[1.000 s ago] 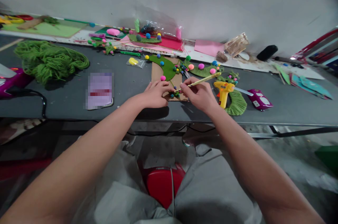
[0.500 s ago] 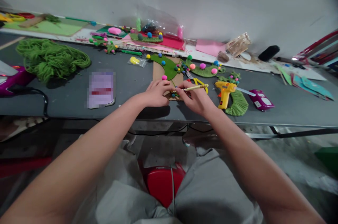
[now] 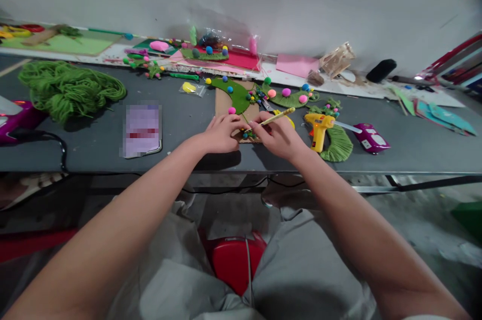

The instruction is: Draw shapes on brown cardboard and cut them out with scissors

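In my right hand (image 3: pixel 280 136) is a thin yellow pencil (image 3: pixel 277 116), gripped between thumb and fingers, with its back end raised to the right. Its tip points down at a piece of brown cardboard (image 3: pixel 222 104). My left hand (image 3: pixel 225 134) lies over the cardboard's near left part with fingers stretched out. Between the hands, a small cluster of coloured pom-poms (image 3: pixel 247 134) is partly covered by fingers. A green felt crescent (image 3: pixel 235 96) with pom-poms lies on the cardboard. Yellow-handled scissors (image 3: pixel 268 105) are partly hidden behind my right hand.
To the right are a yellow glue gun (image 3: pixel 319 131), a green yarn-wrapped crescent (image 3: pixel 339 144) and a purple device (image 3: pixel 371 138). Green yarn (image 3: pixel 71 89) and a blurred-out phone-like item (image 3: pixel 142 129) lie left. A decorated crescent (image 3: pixel 291 99) lies behind my right hand.
The pencil has tilted, its back end now higher and its tip lower toward the cardboard. My left hand stays in place; the whole view has shifted slightly.
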`<state>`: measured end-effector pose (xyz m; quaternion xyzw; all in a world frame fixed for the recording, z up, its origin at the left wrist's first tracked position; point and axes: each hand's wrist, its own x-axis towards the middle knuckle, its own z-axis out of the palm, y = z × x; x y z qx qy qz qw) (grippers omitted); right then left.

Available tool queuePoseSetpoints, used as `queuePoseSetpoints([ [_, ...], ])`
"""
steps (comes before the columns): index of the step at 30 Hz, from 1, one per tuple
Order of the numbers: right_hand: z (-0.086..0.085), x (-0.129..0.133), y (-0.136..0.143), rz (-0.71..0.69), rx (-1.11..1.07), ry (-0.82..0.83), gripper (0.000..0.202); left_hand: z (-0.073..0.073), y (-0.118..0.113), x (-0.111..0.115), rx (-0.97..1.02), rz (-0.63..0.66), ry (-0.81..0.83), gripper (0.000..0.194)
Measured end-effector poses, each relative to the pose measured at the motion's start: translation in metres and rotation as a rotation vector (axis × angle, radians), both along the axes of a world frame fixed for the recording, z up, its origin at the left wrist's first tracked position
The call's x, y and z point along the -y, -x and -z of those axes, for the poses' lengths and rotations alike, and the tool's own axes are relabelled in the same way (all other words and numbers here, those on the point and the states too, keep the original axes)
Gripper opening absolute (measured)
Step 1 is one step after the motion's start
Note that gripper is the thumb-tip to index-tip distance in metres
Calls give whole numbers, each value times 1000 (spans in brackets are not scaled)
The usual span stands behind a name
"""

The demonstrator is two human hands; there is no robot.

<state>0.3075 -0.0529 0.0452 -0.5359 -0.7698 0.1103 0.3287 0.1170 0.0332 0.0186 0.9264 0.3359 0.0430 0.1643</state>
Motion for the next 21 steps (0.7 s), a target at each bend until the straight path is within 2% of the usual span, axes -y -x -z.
queuePoseSetpoints([
  [4, -2, -1, 2, -30, 4, -3, 24, 1, 0, -1, -3, -12, -10, 46],
  [21, -10, -3, 3, 1, 13, 39, 23, 5, 0, -2, 31, 11, -24, 44],
])
